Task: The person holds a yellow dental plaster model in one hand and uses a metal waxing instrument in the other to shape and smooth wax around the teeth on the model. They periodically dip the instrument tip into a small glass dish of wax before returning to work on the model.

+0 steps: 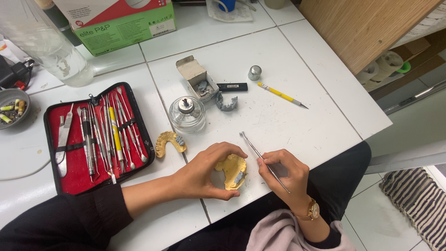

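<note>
Head view shows the left hand (204, 174) cupping a yellow dental cast (232, 171) just above the near edge of the white tiled table (288, 125), thumb below and fingers curled over its top, so its grip is closed around the cast. The right hand (283, 173) pinches a slim metal carving instrument (262, 160) like a pen, its working tip pointing up and away from the cast, not touching it.

Doing this well likely calls for the left hand to brace against the table so the cast stays still, and for short, light strokes with the instrument's tip, since plaster chips easily and the small grey part on it looks delicate.

The cast is pale yellow, horseshoe-shaped, with a rough surface and a grey metallic piece set along its lower right side. A second yellow cast (169, 142) with a similar grey piece lies beside the glass spirit lamp (186, 114). An open red-lined instrument case (95, 137) sits to the left.
</note>
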`<state>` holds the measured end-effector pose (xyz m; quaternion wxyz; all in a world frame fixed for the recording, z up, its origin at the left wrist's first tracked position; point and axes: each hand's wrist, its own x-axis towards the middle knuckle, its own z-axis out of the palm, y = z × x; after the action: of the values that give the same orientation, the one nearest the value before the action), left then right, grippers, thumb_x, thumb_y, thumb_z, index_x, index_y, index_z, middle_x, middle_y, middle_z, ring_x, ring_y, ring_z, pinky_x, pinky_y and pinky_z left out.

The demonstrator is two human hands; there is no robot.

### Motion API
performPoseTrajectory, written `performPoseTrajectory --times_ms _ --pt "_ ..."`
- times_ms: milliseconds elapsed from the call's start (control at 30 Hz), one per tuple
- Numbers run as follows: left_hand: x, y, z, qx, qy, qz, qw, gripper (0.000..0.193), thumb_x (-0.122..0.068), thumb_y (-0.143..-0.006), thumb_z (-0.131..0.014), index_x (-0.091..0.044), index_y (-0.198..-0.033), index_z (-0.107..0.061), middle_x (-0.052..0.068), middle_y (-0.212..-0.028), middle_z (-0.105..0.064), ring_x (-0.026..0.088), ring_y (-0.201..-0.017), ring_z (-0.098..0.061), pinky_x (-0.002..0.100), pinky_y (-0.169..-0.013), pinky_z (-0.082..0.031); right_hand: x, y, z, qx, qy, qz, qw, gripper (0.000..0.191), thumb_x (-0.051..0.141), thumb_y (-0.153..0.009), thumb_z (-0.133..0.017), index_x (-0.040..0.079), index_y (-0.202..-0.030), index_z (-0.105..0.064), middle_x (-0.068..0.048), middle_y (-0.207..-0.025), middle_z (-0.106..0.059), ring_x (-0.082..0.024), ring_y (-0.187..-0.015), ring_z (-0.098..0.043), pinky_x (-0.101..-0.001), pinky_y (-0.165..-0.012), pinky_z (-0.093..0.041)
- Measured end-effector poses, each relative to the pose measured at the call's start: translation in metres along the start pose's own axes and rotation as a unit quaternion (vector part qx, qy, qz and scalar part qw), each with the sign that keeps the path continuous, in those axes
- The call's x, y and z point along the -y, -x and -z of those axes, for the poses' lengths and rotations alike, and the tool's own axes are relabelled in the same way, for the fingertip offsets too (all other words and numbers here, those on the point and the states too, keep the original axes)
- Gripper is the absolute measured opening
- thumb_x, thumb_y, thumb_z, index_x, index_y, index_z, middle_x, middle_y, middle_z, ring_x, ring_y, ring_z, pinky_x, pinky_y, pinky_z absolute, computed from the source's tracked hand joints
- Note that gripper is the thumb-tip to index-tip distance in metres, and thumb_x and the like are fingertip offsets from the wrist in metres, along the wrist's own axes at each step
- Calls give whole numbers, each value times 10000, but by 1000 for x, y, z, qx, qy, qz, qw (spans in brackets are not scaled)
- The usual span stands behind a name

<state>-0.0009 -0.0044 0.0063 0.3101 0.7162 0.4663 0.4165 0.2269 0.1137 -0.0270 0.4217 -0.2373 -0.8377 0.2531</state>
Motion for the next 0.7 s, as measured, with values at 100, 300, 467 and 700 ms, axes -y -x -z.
performPoseTrajectory --times_ms 100,300,467,700 --pt "1 0 0 1 4 0 1000 727 -334 -763 -873 -78 -1362 -549 107 -1330 -623 284 -1262 -603 406 -1068 -490 0 -1 0 8 -10 -4 1000 151 11 -819 -793 60 -839 -652 -69 -825 -765 -129 -710 -766 -235 -600 -591" --pt "1 1 0 -2 -1 -5 1000 722 -335 -766 -873 -77 -1359 -553 106 -1328 -630 285 -1264 -607 408 -1073 -485 2 -2 2 13 -9 0 1000 151 10 -808 -801 62 -819 -659 -75 -826 -760 -134 -716 -762 -246 -607 -589" --pt "0 0 0 -2 -1 -6 1000 722 -338 -766 -876 -79 -1358 -554 104 -1328 -630 282 -1265 -607 405 -1076 -485 3 -2 2 16 4 20 1000 157 9 -792 -806 63 -812 -660 -84 -825 -752 -147 -729 -756 -254 -613 -591" --pt "0 0 0 -1 3 0 1000 717 -338 -773 -871 -79 -1363 -554 103 -1338 -623 279 -1270 -602 406 -1080 -484 1 -1 0 13 9 40 999 167 8 -810 -803 63 -827 -646 -76 -824 -752 -145 -721 -741 -263 -606 -578"
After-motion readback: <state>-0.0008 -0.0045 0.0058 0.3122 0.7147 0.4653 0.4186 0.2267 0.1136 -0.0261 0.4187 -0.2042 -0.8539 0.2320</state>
